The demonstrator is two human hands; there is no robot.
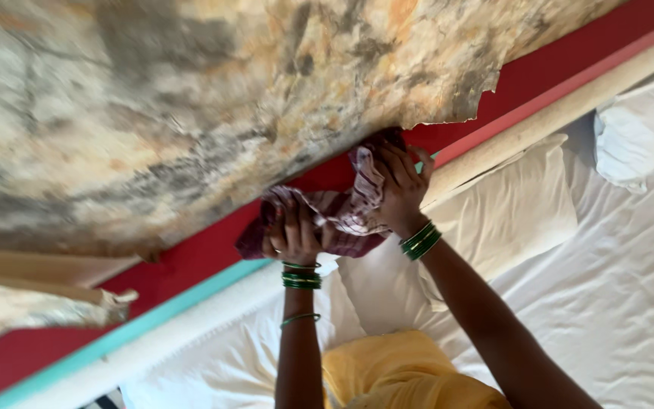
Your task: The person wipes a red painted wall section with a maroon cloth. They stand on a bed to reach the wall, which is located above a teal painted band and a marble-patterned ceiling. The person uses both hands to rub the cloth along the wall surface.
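Both of the person's arms reach up to a red painted wall (191,265), where a crumpled maroon-and-white checked cloth (342,216) is pressed just below the torn edge of a mottled, peeling beige wall covering (191,98). The left hand (293,235) has its fingers curled shut over the cloth's lower end. The right hand (401,189) grips the upper end, fingers closed around the bunched fabric. Green bangles (420,241) circle both wrists. Below lie white pillows (509,212) on a white sheet (630,288), beside a cream headboard rail (562,113).
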